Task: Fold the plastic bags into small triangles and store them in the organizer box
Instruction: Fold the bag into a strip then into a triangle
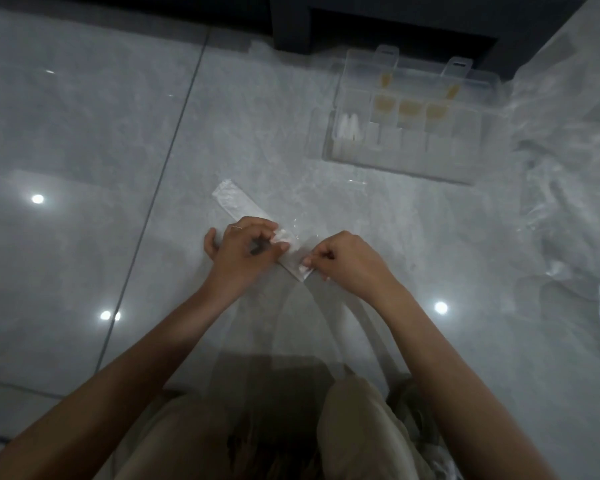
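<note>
On a grey tiled floor (84, 133), a clear plastic bag folded into a long flat strip (243, 206) lies slantwise, its far end pointing up and left. The left hand (246, 247) holds its middle down with bent fingertips, thumb spread aside. The right hand (343, 258) pinches the near end between thumb and forefinger. To start a clean triangle, that corner likely needs to cross squarely to the opposite edge and be creased firmly. Further right are the open organizer box (395, 161) and the loose plastic bags (561, 150).
</note>
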`<state>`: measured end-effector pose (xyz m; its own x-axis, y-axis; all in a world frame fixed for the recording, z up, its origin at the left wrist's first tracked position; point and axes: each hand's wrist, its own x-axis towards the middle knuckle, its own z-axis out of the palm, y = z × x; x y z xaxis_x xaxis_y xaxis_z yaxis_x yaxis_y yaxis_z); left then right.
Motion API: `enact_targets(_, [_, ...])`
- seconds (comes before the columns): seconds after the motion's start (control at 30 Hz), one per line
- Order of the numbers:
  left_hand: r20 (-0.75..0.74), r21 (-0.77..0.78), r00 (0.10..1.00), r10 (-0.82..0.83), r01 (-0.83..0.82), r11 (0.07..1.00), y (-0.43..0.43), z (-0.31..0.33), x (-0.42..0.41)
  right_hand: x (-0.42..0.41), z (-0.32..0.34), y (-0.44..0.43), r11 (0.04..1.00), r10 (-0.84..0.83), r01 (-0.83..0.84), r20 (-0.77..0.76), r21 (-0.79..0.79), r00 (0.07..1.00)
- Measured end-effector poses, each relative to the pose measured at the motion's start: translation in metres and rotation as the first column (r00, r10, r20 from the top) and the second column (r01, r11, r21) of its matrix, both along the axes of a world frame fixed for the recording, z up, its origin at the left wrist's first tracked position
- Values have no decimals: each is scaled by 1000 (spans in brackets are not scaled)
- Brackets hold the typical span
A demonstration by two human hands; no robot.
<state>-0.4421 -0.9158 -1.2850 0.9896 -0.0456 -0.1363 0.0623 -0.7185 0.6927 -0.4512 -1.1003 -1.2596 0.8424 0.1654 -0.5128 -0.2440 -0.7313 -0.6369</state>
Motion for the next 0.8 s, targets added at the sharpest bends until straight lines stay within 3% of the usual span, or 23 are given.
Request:
enact_targets(0.2, [52, -19, 999, 2, -1, 1000, 3, -3, -3, -4, 0, -5, 987, -29, 29, 3, 156, 1000])
enact_targets(0.3, [71, 4, 997, -13, 13, 1000, 3, -2, -3, -17, -1, -12, 977, -57, 22, 160, 213, 985])
enact_targets(0.4, [91, 19, 996, -25, 23, 1000, 4, -3, -3, -37, -4, -18, 995, 46, -85, 529, 50, 847])
enact_targets(0.47, [109, 27, 993, -41, 38, 999, 4, -4, -3, -48, -10, -22, 983, 182, -152, 649, -103, 739])
enact_targets(0.6, [105, 58, 993, -56, 51, 997, 4, -5, -2, -61, -23, -24, 903, 424, -252, 635, -347, 646])
enact_targets(0.8, [114, 80, 988, -108, 99, 992, 7, -4, 1, -63, -27, -22, 842, 521, -286, 556, -457, 648])
